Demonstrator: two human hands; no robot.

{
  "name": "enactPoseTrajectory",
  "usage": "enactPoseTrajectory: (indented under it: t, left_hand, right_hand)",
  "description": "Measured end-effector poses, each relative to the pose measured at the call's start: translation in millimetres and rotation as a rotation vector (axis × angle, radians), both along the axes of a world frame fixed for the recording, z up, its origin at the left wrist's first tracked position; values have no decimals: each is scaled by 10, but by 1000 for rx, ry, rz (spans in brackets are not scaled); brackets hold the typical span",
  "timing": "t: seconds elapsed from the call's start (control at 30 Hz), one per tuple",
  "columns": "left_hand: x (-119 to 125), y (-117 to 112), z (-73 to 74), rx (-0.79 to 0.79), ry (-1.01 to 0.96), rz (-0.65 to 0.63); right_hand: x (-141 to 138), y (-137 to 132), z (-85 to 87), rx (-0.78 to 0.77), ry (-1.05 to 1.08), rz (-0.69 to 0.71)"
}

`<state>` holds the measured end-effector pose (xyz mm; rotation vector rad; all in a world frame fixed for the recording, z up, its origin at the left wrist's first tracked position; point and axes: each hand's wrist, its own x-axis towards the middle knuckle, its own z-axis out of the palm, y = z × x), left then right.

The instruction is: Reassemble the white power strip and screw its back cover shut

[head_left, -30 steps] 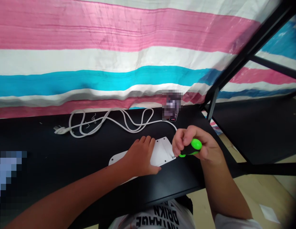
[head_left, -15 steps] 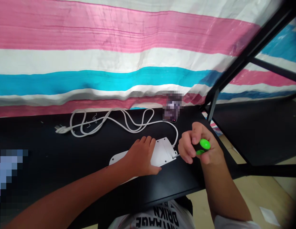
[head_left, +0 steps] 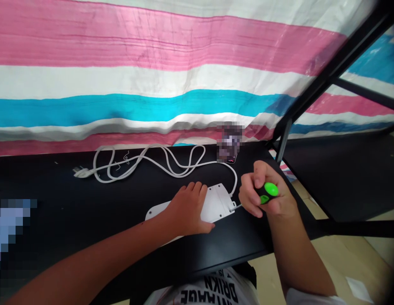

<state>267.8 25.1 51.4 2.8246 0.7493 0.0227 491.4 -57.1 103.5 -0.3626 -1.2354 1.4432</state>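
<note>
A white power strip (head_left: 212, 205) lies face down on the black table, small screw holes showing in its back. My left hand (head_left: 187, 207) lies across its middle, fingers over the far edge and thumb at the near edge, gripping it; that part of the strip is hidden. In my right hand (head_left: 259, 190) is a screwdriver (head_left: 271, 190) with a black and green handle, the fingers wrapped round it. Its thin metal shaft slants down to the strip's right end, by the cord side; the exact spot its tip touches is too small to tell.
The strip's white cord (head_left: 140, 156) lies in loops behind it, ending in a plug (head_left: 82, 172) at the left. A blurred-out phone-like object (head_left: 229, 144) stands by the striped sheet (head_left: 152, 80). Black frame bars (head_left: 324, 80) rise at the right.
The screwdriver handle has turned a little and tilted slightly up, and my right hand has shifted slightly with it. My left hand and the power strip stay in place.
</note>
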Motion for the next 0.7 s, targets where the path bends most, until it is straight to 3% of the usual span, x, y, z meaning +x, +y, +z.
enactPoseTrajectory:
  t: [0.33, 0.57, 0.7]
  left_hand:
    - [9, 5, -11, 4, -3, 2]
    - [11, 6, -12, 14, 0, -1]
    - [13, 6, -6, 9, 6, 1]
  right_hand:
    - [8, 15, 29, 25, -127, -85]
    - [-23, 4, 47, -75, 15, -15]
    - [-17, 38, 65, -8, -52, -12]
